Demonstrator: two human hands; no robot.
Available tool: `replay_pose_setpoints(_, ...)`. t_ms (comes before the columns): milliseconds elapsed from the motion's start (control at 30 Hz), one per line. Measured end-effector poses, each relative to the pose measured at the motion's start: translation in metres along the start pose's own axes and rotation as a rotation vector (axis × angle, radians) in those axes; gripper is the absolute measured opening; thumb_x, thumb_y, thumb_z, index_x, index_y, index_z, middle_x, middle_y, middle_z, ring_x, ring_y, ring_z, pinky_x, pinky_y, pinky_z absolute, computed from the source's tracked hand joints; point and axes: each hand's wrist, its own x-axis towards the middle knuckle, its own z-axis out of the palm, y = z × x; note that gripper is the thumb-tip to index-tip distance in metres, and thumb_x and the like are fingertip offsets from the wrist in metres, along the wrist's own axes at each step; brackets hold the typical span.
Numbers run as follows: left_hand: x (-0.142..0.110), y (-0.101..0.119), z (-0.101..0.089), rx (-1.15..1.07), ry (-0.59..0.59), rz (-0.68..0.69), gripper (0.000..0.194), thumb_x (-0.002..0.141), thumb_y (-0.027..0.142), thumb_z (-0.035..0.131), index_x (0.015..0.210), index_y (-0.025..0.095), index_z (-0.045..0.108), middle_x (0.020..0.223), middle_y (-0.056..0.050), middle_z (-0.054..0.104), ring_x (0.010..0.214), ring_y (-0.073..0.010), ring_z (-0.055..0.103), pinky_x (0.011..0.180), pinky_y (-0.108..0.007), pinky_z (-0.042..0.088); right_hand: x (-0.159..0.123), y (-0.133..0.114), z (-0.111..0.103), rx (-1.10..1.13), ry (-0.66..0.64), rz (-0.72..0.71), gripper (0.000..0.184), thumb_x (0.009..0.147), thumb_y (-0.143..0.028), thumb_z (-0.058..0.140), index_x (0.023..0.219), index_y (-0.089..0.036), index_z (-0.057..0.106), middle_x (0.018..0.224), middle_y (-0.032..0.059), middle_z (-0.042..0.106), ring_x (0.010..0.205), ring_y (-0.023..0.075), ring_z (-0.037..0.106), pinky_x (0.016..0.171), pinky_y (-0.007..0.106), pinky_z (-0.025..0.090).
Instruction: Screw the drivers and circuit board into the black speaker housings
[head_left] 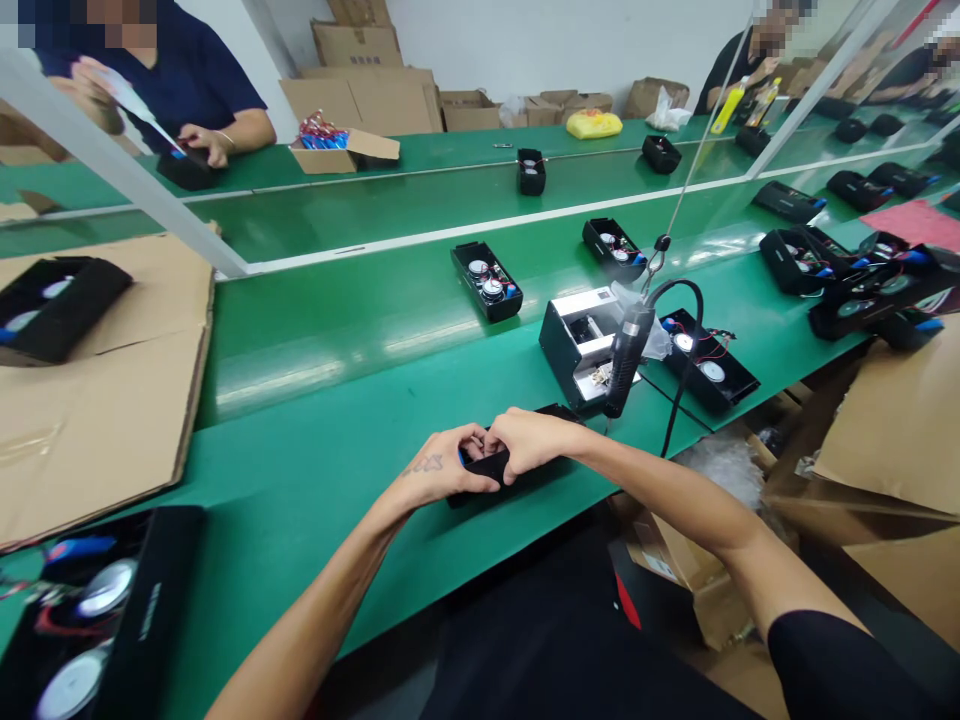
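My left hand (442,468) and my right hand (529,445) both grip a narrow black rectangular case (525,478) on the green workbench (300,510). Their fingers curl over it and hide most of its top, with a bit of blue showing by my left hand. Just beyond my right hand stand a white-and-black bench machine (577,345) and a black handheld hot air gun (622,360) with a dark cable. To its right lies an open black case (709,360) holding round silver discs and red wires.
Open black cases with silver discs (486,280) lie along the bench, and a large one (97,620) sits at lower left. A cardboard sheet (97,380) lies at left. A co-worker's hand (202,145) works beyond a clear partition (127,160). Cardboard boxes (892,430) stand at right.
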Motion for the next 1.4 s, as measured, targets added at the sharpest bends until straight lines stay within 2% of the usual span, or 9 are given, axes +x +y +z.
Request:
replay_pose_setpoints(500, 0.0, -0.003, 0.004, -0.062, 0.026, 0.017, 0.045, 0.06, 0.039, 0.092, 0.096, 0.023, 0.07, 0.082, 0.004, 0.071, 0.079, -0.0169, 0.068, 0.072, -0.028, 0.052, -0.017, -0.007, 0.029, -0.188, 0.16, 0.013, 0.034, 0.083, -0.025, 0.073, 0.116, -0.017, 0.081, 0.098, 0.0121, 0.082, 0.093, 0.031, 0.076, 0.074, 0.034, 0.046)
replay_pose_setpoints(833, -0.013, -0.011, 0.02, 0.148, 0.129, 0.16, 0.042, 0.067, 0.033, 0.091, 0.102, 0.024, 0.07, 0.081, 0.006, 0.074, 0.077, -0.0167, 0.071, 0.076, -0.03, 0.054, -0.034, -0.013, 0.038, -0.25, 0.193, -0.06, 0.034, 0.088, -0.03, 0.079, 0.119, -0.015, 0.077, 0.097, 0.0132, 0.08, 0.094, 0.0313, 0.076, 0.081, 0.038, 0.054)
replay_pose_setpoints(900, -0.023, -0.014, 0.031, 0.222, 0.189, 0.231, 0.043, 0.069, 0.028, 0.09, 0.108, 0.026, 0.07, 0.084, 0.005, 0.075, 0.084, -0.0192, 0.072, 0.087, -0.035, 0.055, -0.054, -0.01, 0.042, -0.15, 0.371, -0.117, 0.033, 0.091, -0.029, 0.079, 0.122, -0.018, 0.075, 0.102, 0.0104, 0.08, 0.101, 0.0289, 0.075, 0.091, 0.039, 0.056)
replay_pose_setpoints(967, -0.034, -0.018, 0.046, 0.295, 0.249, 0.31, 0.044, 0.072, 0.022, 0.087, 0.112, 0.027, 0.071, 0.09, 0.003, 0.077, 0.092, -0.0217, 0.073, 0.094, -0.039, 0.054, -0.078, 0.001, 0.045, 0.029, 0.793, -0.075, 0.031, 0.097, -0.028, 0.072, 0.127, -0.021, 0.071, 0.114, 0.0095, 0.079, 0.108, 0.0266, 0.072, 0.1, 0.042, 0.057)
replay_pose_setpoints(1033, -0.044, -0.023, 0.061, 0.355, 0.3, 0.394, 0.037, 0.076, 0.017, 0.081, 0.111, 0.028, 0.072, 0.096, 0.001, 0.078, 0.096, -0.0227, 0.072, 0.096, -0.041, 0.054, -0.097, 0.023, 0.046, 0.154, 1.299, 0.113, 0.031, 0.101, -0.03, 0.066, 0.131, -0.023, 0.066, 0.122, 0.0114, 0.074, 0.112, 0.0266, 0.07, 0.101, 0.045, 0.058)
replay_pose_setpoints(1100, -0.051, -0.028, 0.072, 0.397, 0.347, 0.475, 0.032, 0.082, 0.013, 0.074, 0.11, 0.027, 0.073, 0.098, -0.001, 0.079, 0.097, -0.0228, 0.072, 0.098, -0.042, 0.053, -0.107, 0.051, 0.043, 0.186, 1.624, 0.333, 0.041, 0.1, -0.035, 0.067, 0.137, -0.021, 0.06, 0.128, 0.0159, 0.069, 0.117, 0.0298, 0.067, 0.101, 0.049, 0.058)
replay_pose_setpoints(1167, -0.054, -0.032, 0.08, 0.425, 0.385, 0.54, 0.029, 0.085, 0.012, 0.069, 0.111, 0.026, 0.074, 0.097, -0.003, 0.08, 0.098, -0.0233, 0.073, 0.102, -0.043, 0.052, -0.108, 0.079, 0.04, 0.287, 1.649, 0.449, 0.053, 0.096, -0.041, 0.07, 0.141, -0.019, 0.055, 0.133, 0.0185, 0.067, 0.122, 0.0319, 0.066, 0.105, 0.053, 0.056)
replay_pose_setpoints(1267, -0.054, -0.036, 0.083, 0.454, 0.423, 0.588, 0.029, 0.085, 0.011, 0.065, 0.11, 0.025, 0.074, 0.097, -0.003, 0.08, 0.1, -0.0241, 0.073, 0.103, -0.043, 0.051, -0.101, 0.105, 0.04, 0.519, 1.47, 0.451, 0.047, 0.091, -0.046, 0.073, 0.127, -0.02, 0.06, 0.12, 0.0133, 0.075, 0.111, 0.0293, 0.073, 0.104, 0.05, 0.058)
replay_pose_setpoints(1400, -0.051, -0.041, 0.078, 0.544, 0.424, 0.616, 0.028, 0.084, 0.013, 0.066, 0.108, 0.027, 0.073, 0.098, -0.001, 0.081, 0.098, -0.0232, 0.074, 0.1, -0.041, 0.052, -0.091, 0.104, 0.056, 0.626, 1.516, 0.375, 0.046, 0.081, -0.047, 0.079, 0.115, -0.022, 0.058, 0.092, 0.0027, 0.075, 0.082, 0.022, 0.074, 0.085, 0.039, 0.063)
